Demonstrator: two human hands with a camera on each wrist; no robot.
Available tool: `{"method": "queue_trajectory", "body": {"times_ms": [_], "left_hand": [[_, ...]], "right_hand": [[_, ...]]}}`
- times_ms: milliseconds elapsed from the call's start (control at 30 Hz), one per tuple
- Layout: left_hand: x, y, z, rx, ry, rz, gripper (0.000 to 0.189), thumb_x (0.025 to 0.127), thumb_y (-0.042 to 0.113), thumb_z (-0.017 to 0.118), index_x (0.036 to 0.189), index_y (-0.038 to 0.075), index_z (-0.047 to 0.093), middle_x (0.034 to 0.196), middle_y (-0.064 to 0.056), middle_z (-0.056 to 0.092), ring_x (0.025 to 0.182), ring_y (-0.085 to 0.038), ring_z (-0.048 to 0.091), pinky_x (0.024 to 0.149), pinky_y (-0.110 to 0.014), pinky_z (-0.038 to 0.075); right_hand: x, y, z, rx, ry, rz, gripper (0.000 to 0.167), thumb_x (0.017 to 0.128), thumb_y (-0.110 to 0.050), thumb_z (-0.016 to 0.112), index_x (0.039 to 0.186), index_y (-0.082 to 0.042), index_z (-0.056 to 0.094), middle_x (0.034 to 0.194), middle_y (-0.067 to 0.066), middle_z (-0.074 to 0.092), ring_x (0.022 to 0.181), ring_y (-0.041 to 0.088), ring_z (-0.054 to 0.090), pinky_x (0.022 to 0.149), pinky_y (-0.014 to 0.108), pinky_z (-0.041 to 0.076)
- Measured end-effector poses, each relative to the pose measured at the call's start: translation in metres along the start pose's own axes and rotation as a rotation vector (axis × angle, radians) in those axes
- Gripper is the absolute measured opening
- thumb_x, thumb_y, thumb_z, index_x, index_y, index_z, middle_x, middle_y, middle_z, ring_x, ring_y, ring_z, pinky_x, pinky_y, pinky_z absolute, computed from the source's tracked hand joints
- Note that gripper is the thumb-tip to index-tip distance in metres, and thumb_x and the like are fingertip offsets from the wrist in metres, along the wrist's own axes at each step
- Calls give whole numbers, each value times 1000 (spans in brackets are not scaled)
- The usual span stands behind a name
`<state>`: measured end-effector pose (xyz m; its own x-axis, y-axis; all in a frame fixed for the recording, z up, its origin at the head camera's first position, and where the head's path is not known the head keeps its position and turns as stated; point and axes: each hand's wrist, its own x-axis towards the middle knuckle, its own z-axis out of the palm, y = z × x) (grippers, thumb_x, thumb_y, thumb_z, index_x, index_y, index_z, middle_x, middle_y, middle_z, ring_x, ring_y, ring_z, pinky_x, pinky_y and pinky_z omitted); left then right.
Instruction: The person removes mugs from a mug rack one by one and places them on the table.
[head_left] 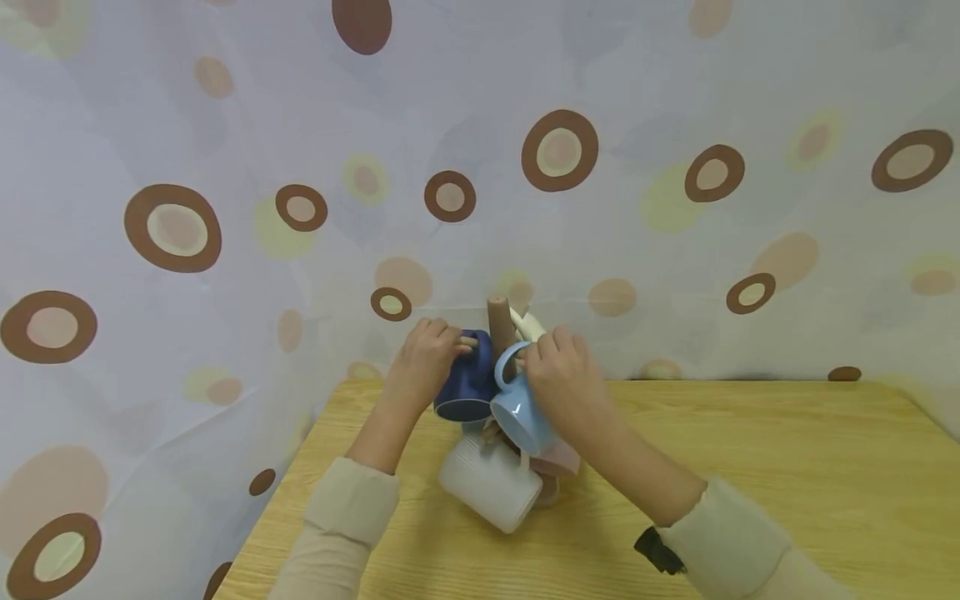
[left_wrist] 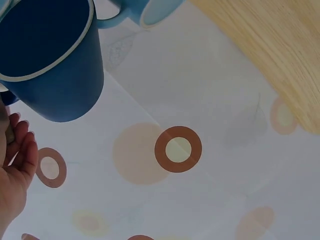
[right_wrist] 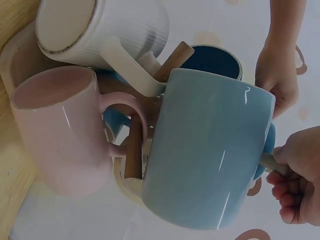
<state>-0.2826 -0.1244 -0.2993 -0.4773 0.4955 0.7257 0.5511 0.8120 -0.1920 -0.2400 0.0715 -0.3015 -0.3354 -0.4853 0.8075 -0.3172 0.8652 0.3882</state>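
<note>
A wooden mug tree [head_left: 501,321] on the table carries several mugs by their handles. My left hand [head_left: 426,360] is at the handle of the dark blue mug [head_left: 463,383], its fingers pinching a peg end that pokes through the handle. My right hand [head_left: 564,379] pinches another peg end [right_wrist: 272,164] at the handle of the light blue mug [right_wrist: 207,150]. Both of these mugs hang tilted, mouths downward in the head view. Below them hang a white ribbed mug [head_left: 491,483] and a pink mug [right_wrist: 60,135]. Behind the post is a cream mug [head_left: 529,327], mostly hidden.
The wood-grain table [head_left: 750,483] extends to the right of the mug tree. A patterned cloth [head_left: 645,83] with brown rings hangs behind the table and along its left side. The tree's wooden base [right_wrist: 22,62] shows beneath the white mug.
</note>
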Motion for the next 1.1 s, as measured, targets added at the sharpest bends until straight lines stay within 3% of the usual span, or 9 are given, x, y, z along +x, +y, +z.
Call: {"method": "queue_trajectory", "body": {"times_ms": [200,300,467,567,700,900,1100], "left_hand": [[3,-5,5,-126,18,25,12,80,9,68,87,1,63,77,-8,61,75,-26,54,73,-32,46],[4,-7,9,-183,-9,26,10,82,9,65,88,1,62,79,-9,62,77,-26,54,75,-33,46],[6,-8,10,-246,-48,-12,6,84,5,62,88,0,62,82,-10,63,81,-28,56,79,-36,46],[7,-7,10,-281,-45,-38,6,84,6,62,87,1,62,83,-10,63,83,-29,56,81,-37,46],[10,-5,11,-279,-31,-45,6,86,5,60,89,1,62,84,-11,62,84,-30,56,82,-38,47],[7,-1,13,-248,-2,-54,4,83,3,63,85,0,61,81,-11,62,80,-30,55,77,-36,46],[6,3,13,-206,24,-43,7,82,5,65,84,1,60,79,-11,61,77,-29,55,76,-35,47]], "right_hand": [[-2,-7,-4,-33,-9,29,29,80,-18,72,67,1,55,59,8,47,57,19,40,50,25,35],[-3,-10,-4,-59,8,48,30,79,-19,72,65,0,54,59,8,48,57,19,41,50,26,34],[-2,-14,-1,-62,59,71,31,79,-19,71,63,-2,52,57,7,47,56,20,41,49,26,32],[-2,-14,0,-4,62,95,27,80,-17,69,66,-1,53,59,9,48,57,22,42,49,28,34],[-1,-12,-1,48,38,117,24,80,-14,69,68,1,54,61,10,48,59,23,43,51,29,34],[-3,-8,-1,34,-7,70,24,78,-14,72,71,2,56,63,8,47,59,20,41,51,27,34],[-6,-1,3,136,16,88,22,78,-12,70,72,4,56,63,10,47,59,21,40,51,28,34]]}}
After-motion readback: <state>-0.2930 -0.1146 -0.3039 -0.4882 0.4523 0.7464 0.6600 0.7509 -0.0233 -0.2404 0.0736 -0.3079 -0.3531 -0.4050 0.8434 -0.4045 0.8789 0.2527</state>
